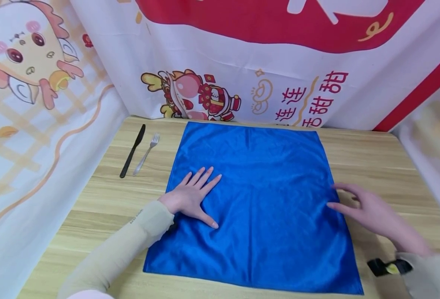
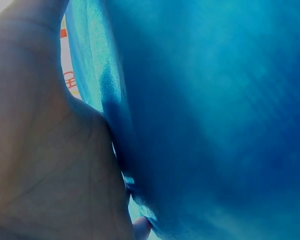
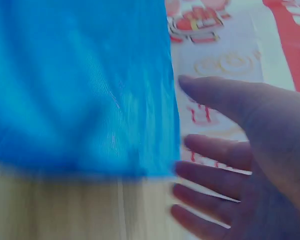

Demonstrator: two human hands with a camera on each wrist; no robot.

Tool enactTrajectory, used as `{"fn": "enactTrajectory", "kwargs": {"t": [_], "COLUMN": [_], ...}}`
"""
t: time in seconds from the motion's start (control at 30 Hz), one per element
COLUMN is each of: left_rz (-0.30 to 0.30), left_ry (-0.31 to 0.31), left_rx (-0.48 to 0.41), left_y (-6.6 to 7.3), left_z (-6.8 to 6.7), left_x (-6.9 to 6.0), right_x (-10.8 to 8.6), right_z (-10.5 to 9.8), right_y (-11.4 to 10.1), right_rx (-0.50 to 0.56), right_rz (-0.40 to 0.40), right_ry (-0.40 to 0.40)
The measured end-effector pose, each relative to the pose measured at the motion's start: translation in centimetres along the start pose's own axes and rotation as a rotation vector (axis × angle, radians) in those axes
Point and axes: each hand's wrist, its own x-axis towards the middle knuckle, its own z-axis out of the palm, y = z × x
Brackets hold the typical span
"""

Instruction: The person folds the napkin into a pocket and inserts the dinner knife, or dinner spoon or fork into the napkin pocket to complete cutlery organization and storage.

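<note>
I see left hand [image 1: 192,197] spread, nine o'clock, probably anchoring blue cloth [image 1: 257,174]; right hand [image 1: 377,214], three o'clock edge, fingers parted, pinching nothing.

You've got a black knife [image 1: 132,151] and, just beside it, a fork [image 1: 146,154] on the wooden table [image 1: 96,189], printed curtain [image 1: 220,50] behind!
</note>
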Motion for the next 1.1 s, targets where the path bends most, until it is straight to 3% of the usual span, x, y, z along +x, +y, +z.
{"fn": "enactTrajectory", "kwargs": {"t": [0.13, 0.2, 0.33, 0.53, 0.67, 0.77, 0.9, 0.97, 1.1], "left_rz": [-0.004, -0.015, -0.051, -0.049, -0.041, -0.042, -0.066, -0.079, -0.114], "left_ry": [0.001, -0.004, -0.017, -0.001, 0.039, 0.129, 0.243, 0.262, 0.212], "left_rx": [-0.005, -0.01, -0.025, -0.011, -0.064, -0.111, -0.142, -0.172, -0.25], "left_y": [0.1, 0.1, 0.2, 1.0, 0.9, -0.1, -2.1, -3.0, -4.7], "left_z": [0.4, 0.7, 0.9, 0.6, -0.2, -1.6, -3.9, -4.9, -5.9], "left_x": [0.0, 0.2, 0.2, -0.5, -0.3, 0.7, 3.3, 4.7, 7.0], "right_x": [2.7, 3.2, 3.1, 2.0, 2.4, 3.9, 7.5, 9.6, 13.2], "right_z": [1.8, 2.9, 3.9, 3.9, 3.5, 2.5, 0.9, 0.5, 0.7], "right_y": [-0.4, -0.2, 0.1, 0.9, 0.5, -0.2, -1.2, -1.4, -1.8], "right_rx": [0.014, 0.006, -0.003, -0.01, 0.018, 0.059, 0.092, 0.078, 0.032], "right_rz": [-0.171, -0.217, -0.245, -0.295, -0.27, -0.227, -0.176, -0.158, -0.131], "right_ry": [-0.042, -0.084, -0.138, -0.123, -0.123, -0.098, -0.038, -0.015, -0.029]}}
